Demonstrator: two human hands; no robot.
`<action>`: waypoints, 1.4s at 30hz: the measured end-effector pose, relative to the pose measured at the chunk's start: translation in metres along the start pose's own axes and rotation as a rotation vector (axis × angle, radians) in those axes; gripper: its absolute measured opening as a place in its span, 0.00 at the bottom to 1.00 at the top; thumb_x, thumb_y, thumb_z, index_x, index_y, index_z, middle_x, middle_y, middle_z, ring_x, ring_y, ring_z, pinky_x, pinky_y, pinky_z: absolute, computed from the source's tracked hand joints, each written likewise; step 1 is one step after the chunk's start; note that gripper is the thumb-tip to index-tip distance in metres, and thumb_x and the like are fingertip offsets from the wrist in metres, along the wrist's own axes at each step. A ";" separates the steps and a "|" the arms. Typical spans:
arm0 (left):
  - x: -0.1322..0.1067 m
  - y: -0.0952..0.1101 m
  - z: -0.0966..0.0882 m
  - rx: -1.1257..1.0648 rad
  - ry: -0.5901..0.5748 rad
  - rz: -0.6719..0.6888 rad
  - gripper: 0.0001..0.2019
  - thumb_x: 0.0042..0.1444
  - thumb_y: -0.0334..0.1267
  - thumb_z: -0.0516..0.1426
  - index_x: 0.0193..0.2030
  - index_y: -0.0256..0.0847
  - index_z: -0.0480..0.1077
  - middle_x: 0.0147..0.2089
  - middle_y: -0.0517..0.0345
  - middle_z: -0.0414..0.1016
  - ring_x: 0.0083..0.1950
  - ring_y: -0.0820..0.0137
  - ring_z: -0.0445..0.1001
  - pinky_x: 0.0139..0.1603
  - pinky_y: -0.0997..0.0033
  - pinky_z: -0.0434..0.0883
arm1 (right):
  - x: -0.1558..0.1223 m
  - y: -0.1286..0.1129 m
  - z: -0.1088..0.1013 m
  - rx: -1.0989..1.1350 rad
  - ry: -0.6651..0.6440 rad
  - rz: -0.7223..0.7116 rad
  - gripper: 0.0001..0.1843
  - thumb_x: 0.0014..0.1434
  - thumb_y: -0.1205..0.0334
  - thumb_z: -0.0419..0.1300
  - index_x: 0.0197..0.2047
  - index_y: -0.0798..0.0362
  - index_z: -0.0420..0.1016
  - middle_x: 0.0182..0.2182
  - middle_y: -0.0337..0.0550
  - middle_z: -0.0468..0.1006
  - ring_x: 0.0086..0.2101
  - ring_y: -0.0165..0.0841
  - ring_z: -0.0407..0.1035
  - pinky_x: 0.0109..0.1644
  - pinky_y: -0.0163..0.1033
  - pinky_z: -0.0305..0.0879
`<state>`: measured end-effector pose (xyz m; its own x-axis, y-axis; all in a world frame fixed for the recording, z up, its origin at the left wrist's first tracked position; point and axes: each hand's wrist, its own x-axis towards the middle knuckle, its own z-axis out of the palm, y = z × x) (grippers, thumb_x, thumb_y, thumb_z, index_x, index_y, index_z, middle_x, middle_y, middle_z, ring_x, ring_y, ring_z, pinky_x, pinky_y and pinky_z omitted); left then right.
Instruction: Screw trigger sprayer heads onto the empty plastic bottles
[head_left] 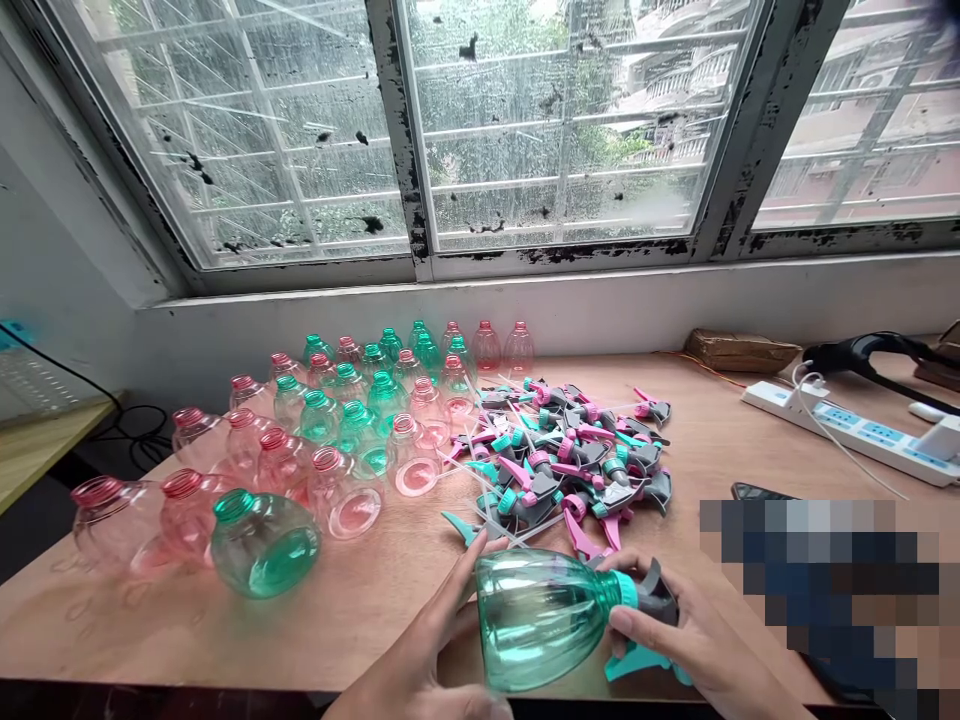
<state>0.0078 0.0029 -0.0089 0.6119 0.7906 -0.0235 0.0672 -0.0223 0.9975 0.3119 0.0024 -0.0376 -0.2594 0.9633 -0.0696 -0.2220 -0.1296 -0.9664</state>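
Note:
A clear green spray bottle (pixel 544 620) lies on its side in front of me, its base to the left. On its neck sits a grey trigger sprayer (pixel 657 597) with a turquoise collar and turquoise trigger. My right hand (pixel 705 640) is closed round the sprayer and collar, thumb on the near side. At the bottle's base, my left hand (pixel 420 650) has its fingers stretched along the far side and its thumb apart and slightly blurred. A gap shows between that palm and the base. Just beyond lies a pile of loose trigger sprayers (pixel 570 455) in grey, pink and turquoise.
Several open-necked pink bottles (pixel 285 465) and green bottles (pixel 264 545) stand left and back on the wooden table (pixel 360 640). At right are a white power strip (pixel 847 430), a brown block (pixel 741 352), a phone edge (pixel 761 491) and a blurred-out patch. Windows rise behind.

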 end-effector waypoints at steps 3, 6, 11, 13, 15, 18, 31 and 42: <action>0.000 0.003 -0.001 -0.006 -0.009 0.006 0.55 0.53 0.27 0.69 0.78 0.62 0.41 0.82 0.58 0.48 0.80 0.51 0.51 0.78 0.49 0.54 | 0.000 -0.002 0.001 -0.013 0.009 0.001 0.23 0.57 0.47 0.75 0.47 0.53 0.76 0.24 0.39 0.84 0.28 0.39 0.77 0.35 0.43 0.73; -0.001 0.007 0.000 0.074 -0.009 0.022 0.51 0.56 0.26 0.67 0.77 0.62 0.44 0.81 0.59 0.48 0.80 0.52 0.52 0.78 0.50 0.55 | -0.001 -0.002 0.001 -0.017 0.015 0.007 0.24 0.57 0.46 0.74 0.48 0.53 0.75 0.25 0.41 0.85 0.28 0.41 0.78 0.35 0.44 0.73; -0.001 0.005 -0.001 0.146 -0.003 0.039 0.47 0.61 0.23 0.61 0.77 0.66 0.43 0.81 0.62 0.48 0.79 0.56 0.53 0.78 0.51 0.55 | -0.001 0.000 -0.001 -0.004 0.002 0.007 0.24 0.58 0.46 0.74 0.48 0.53 0.75 0.25 0.40 0.85 0.29 0.40 0.78 0.36 0.44 0.72; -0.001 0.004 -0.002 0.120 -0.007 0.031 0.54 0.56 0.23 0.65 0.77 0.67 0.40 0.82 0.63 0.45 0.80 0.53 0.50 0.79 0.50 0.53 | -0.001 0.000 -0.001 -0.016 0.011 0.001 0.25 0.58 0.46 0.74 0.49 0.54 0.75 0.24 0.40 0.84 0.29 0.40 0.78 0.36 0.44 0.73; 0.000 0.004 -0.002 0.076 -0.013 0.014 0.57 0.53 0.24 0.68 0.77 0.66 0.39 0.83 0.62 0.42 0.81 0.52 0.47 0.79 0.49 0.51 | -0.001 0.000 0.000 -0.026 0.022 0.001 0.26 0.57 0.46 0.75 0.49 0.54 0.75 0.24 0.39 0.84 0.29 0.41 0.77 0.36 0.44 0.73; 0.001 0.008 0.000 0.032 -0.020 0.004 0.52 0.57 0.29 0.67 0.78 0.61 0.41 0.82 0.59 0.46 0.81 0.52 0.48 0.79 0.49 0.51 | 0.000 0.000 0.000 -0.020 0.020 -0.004 0.27 0.56 0.45 0.75 0.49 0.54 0.75 0.24 0.39 0.84 0.28 0.41 0.77 0.35 0.43 0.72; -0.001 0.004 0.001 0.013 -0.044 0.024 0.52 0.60 0.37 0.66 0.78 0.62 0.34 0.83 0.60 0.41 0.81 0.49 0.45 0.78 0.46 0.52 | 0.000 0.002 0.000 -0.016 0.004 -0.011 0.27 0.55 0.45 0.75 0.48 0.53 0.75 0.24 0.38 0.82 0.28 0.40 0.77 0.34 0.42 0.71; 0.002 -0.002 -0.005 0.057 -0.069 0.019 0.54 0.61 0.34 0.65 0.78 0.64 0.30 0.83 0.60 0.42 0.81 0.51 0.47 0.79 0.48 0.51 | 0.001 -0.001 0.003 -0.012 0.007 -0.027 0.26 0.55 0.45 0.75 0.47 0.53 0.75 0.23 0.38 0.82 0.27 0.40 0.77 0.33 0.43 0.71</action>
<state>0.0045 0.0075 -0.0110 0.6659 0.7460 -0.0113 0.0989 -0.0732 0.9924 0.3091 0.0026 -0.0356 -0.2467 0.9681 -0.0450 -0.2178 -0.1006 -0.9708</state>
